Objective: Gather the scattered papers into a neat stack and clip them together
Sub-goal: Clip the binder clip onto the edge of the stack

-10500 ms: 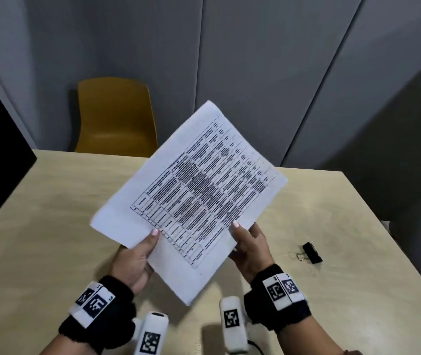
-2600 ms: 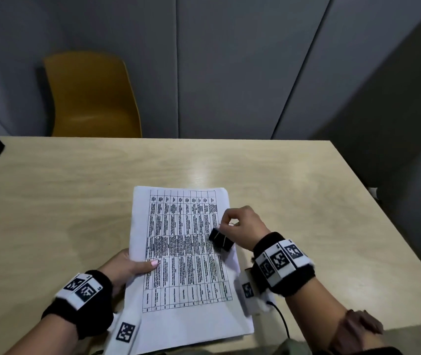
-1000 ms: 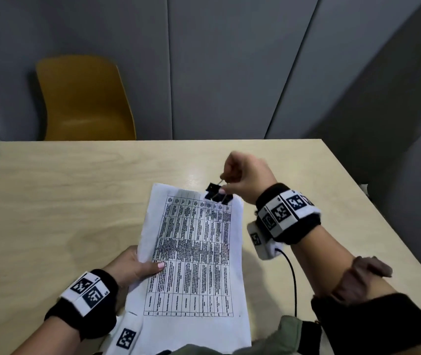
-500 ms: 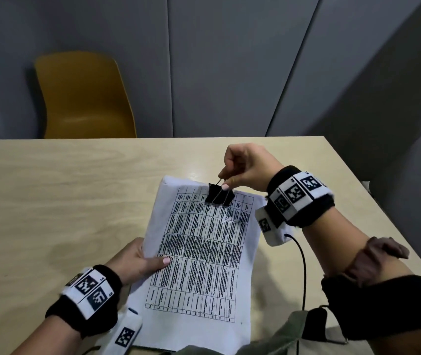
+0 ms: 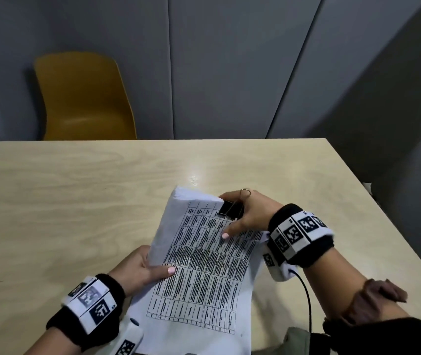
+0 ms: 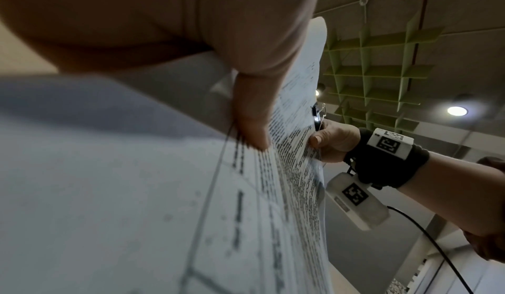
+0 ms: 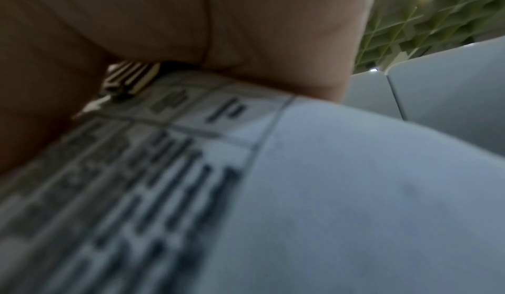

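Papers: stack of white printed sheets w/ a black-ruled table of text [image 5: 204, 267], held up off the table, tilted; far left corner curls over, blank back showing. Near edge runs off the bottom of the head view.
Clip: black metal binder clip w/ wire handles [image 5: 231, 210], on the stack's far right edge; one wire loop stands up above the knuckles. Left wrist view shows it edge-on [image 6: 317, 115] at the paper's edge.
L hand: left hand [image 5: 142, 271] grips the stack's left edge abt midway, thumb lying across the printed side, fingers behind the sheets. Closed round the paper.
R hand: right hand [image 5: 250, 213] at the far right corner, thumb pressed down on the printed side just below the clip, fingers curled behind sheets & clip. Pinching the stack there; whether fingers squeeze the clip's handles – can't tell.
R wrist view: blurred; only palm, print & a bit of the clip.
Table: pale wood-grain tabletop [image 5: 76, 201] under both hands.
Chair: mustard-yellow plastic chair [image 5: 84, 98] behind the far left edge, against grey wall panels [image 5: 229, 60].
Wrists: black bands w/ white marker tags on both; black cable hangs from the right one.
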Motion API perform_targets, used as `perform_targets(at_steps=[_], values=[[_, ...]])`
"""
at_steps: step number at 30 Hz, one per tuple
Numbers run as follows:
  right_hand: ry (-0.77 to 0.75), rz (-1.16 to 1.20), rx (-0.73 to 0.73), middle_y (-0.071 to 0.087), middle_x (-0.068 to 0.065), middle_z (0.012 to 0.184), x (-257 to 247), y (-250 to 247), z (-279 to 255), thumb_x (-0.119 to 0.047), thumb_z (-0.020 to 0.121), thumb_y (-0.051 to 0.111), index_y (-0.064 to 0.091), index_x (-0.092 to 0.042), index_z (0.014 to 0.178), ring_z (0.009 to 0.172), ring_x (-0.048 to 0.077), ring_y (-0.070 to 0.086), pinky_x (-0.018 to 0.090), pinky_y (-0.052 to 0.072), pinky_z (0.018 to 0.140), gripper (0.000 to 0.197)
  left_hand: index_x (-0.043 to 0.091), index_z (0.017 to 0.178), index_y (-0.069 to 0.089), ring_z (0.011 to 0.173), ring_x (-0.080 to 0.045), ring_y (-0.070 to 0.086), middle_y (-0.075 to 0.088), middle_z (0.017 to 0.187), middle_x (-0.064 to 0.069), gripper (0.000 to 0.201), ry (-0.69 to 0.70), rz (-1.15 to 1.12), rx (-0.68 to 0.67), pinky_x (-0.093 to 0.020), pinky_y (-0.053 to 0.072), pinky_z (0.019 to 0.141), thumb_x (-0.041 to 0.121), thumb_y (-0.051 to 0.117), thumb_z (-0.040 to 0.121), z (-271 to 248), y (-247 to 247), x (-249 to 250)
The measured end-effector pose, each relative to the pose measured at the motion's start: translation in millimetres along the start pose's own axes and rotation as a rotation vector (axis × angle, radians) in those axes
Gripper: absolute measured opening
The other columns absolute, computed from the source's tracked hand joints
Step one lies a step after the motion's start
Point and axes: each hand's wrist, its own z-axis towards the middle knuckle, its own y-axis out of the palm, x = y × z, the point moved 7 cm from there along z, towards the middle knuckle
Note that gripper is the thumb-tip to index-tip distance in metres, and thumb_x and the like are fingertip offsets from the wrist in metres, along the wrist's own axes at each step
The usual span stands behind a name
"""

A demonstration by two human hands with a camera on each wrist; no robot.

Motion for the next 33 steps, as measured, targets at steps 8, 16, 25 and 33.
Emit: perform_targets(at_steps=[8, 16, 25, 33], values=[[-0.062, -0.045, 0.036, 0.071, 0.007, 0.1, -10, -2, 1, -0.028, 0.071, 0.079, 0.066, -0.014, 0.105, 0.094, 0.022, 0.065, 0.039, 0.052, 0.088, 0.039, -0.004, 0.099, 0.066, 0.083, -0.027, 0.059, 0.064, 0.093, -0.031, 0.074, 0.035, 0.002, 0.013, -0.033, 0.044, 0.079, 0.042, 0.086, 0.045, 5, -6, 2], [-0.083, 0.269, 0.119, 0.067, 0.007, 0.116, -8, -19, 4, -0.07, 0.081, 0.035, 0.068, -0.015, 0.109, 0.109, 0.018, 0.061, 0.042, 0.041, 0.104, 0.069, 0.002, 0.094, 0.068, 0.076, -0.016, 0.068, 0.073, 0.081, -0.009, 0.072, 0.019, -0.093, 0.014, -0.021, 0.052, 0.069, 0.032, 0.09, 0.032, 6, -12, 2], [-0.09, 0.186, 0.051, 0.063, -0.001, 0.094, -10, -1, 6, -0.037, 0.057, 0.085, 0.054, -0.018, 0.102, 0.091, 0.02, 0.061, 0.037, 0.051, 0.088, 0.059, 0.001, 0.103, 0.068, 0.106, -0.04, 0.06, 0.063, 0.113, -0.031, 0.07, -0.002, -0.129, 0.026, -0.046, 0.039, 0.101, 0.035, 0.09, 0.045, 8, -13, -3], [-0.074, -0.143, 0.327, 0.069, -0.001, 0.092, -15, -3, 10, -0.043, 0.059, 0.083, 0.051, -0.027, 0.085, 0.089, 0.021, 0.063, 0.035, 0.052, 0.078, 0.044, 0.001, 0.1, 0.069, 0.099, -0.034, 0.064, 0.063, 0.108, -0.033, 0.067, -0.019, -0.133, 0.021, -0.044, 0.043, 0.098, 0.029, 0.089, 0.042, 10, -10, 0]])
